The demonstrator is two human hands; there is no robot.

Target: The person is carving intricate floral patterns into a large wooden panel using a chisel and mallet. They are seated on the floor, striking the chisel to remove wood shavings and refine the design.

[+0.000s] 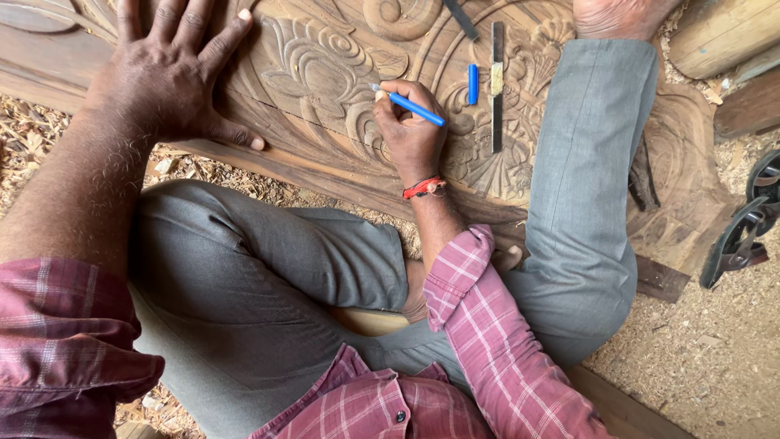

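**Pen tip on the carved panel, other hand pressed flat**

Much of the scene is cut off for you: the carved wooden panel (pixel 325 73) runs out past the top and left edges, so its full pattern cannot be made out; your left fingertips are clipped by the top border; your foot (pixel 617 15) at the top shows only in part; your right leg in grey trousers (pixel 585 179) lies across the panel and hides the carving under it; the dark curved object (pixel 743 232) at the right edge is half out of view and hard to identify; whether the pen tip actually meets the wood is too small to tell.

Your right hand (pixel 413 134) is curled closed, thumb and first fingers pinching a blue pen (pixel 414 106); the pen slants up to the left, its point at a petal of the flower carving; a red thread band (pixel 422 188) circles that wrist.

Your left hand (pixel 166 73) is spread wide, palm down and resting on the panel's left part, thumb stretched along the lower moulded edge; it holds nothing.

Just beside the pen hand, a blue pen cap (pixel 473 84) lies on the carving; next to it lies a long flat chisel (pixel 496 89); a second dark tool (pixel 461 18) sits near the top; wood shavings (pixel 32 130) cover the ground around the panel.
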